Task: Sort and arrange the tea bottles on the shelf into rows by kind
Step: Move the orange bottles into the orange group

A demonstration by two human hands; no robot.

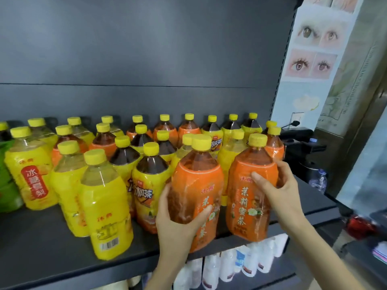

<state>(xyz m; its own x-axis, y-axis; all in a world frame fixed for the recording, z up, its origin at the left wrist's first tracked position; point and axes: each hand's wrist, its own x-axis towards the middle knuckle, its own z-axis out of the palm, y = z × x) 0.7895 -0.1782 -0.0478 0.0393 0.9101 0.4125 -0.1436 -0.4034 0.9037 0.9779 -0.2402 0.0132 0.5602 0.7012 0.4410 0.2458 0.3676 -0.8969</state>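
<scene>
Dark grey metal back panel [136, 49] filling most of the frame. Pale wall [293, 91] upper right, plastered with eye-makeup posters [314, 49]. Cluttered black desk [301, 143] below.

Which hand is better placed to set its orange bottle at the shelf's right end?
Right. The right hand grips the orange bottle nearest that end, with open shelf beside it; the left hand holds the inner one.

Bare dark shelf [41, 243] at near left offers room — crowded yellow-capped bottles [142, 143] block the far side.
</scene>
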